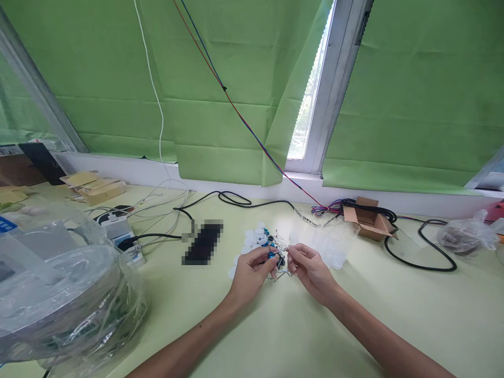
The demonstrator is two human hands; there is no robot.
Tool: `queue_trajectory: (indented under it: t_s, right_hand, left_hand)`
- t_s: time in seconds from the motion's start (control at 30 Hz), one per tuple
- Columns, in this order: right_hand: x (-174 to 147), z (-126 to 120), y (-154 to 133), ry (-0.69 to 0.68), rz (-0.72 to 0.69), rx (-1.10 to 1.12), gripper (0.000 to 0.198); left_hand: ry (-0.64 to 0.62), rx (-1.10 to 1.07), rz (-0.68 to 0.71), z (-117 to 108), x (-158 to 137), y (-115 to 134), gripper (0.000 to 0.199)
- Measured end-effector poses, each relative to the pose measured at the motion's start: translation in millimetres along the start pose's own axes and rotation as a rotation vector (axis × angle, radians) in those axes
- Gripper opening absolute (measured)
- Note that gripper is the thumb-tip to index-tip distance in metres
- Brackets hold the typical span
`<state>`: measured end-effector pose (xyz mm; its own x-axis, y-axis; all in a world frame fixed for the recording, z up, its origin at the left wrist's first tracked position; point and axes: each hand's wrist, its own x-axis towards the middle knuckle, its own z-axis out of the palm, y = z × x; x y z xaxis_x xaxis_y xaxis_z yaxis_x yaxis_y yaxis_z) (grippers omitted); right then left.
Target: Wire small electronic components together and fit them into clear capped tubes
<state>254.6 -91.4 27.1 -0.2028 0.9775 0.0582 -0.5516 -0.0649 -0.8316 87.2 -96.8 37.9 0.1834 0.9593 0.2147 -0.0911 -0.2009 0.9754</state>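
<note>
In the middle of the table, my left hand point(252, 270) is closed in a pinch round a small piece with a blue part point(271, 255). Its exact kind is too small to tell. My right hand point(313, 270) has thumb and forefinger pressed together just beside it, at a thin, shiny end that I cannot make out. Under and behind the fingers lies a pile of small blue, black and metal parts point(280, 242), partly hidden by my hands. Translucent white round pieces point(249, 239) lie left of the pile, and more clear pieces point(334, 257) are on the right.
A black, pixelated rectangle point(202, 244) lies left of my hands. A large plastic-wrapped reel point(71, 294) fills the near left. Behind are a power strip point(122, 231), black cable point(236, 199) and an open cardboard box point(368, 223). A plastic bag point(466, 233) sits far right.
</note>
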Motion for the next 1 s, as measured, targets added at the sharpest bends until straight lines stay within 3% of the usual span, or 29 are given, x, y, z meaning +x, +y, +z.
queue_trajectory:
  t_s: [0.47, 0.77, 1.0]
  right_hand:
    - [-2.2, 4.9, -4.0, 0.026, 0.085, 0.062, 0.021]
    - [-2.3, 5.3, -3.5, -0.036, 0.063, 0.094, 0.030]
    - [-1.6, 6.0, -3.3, -0.023, 0.058, 0.079, 0.024]
  left_hand:
    - [0.006, 0.019, 0.021, -1.6, 0.9, -3.4, 0.022]
    - [0.001, -0.087, -0.042, -3.5, 3.0, -4.1, 0.023]
    - [-0.013, -0.102, -0.057, -3.4, 2.5, -4.4, 0.024]
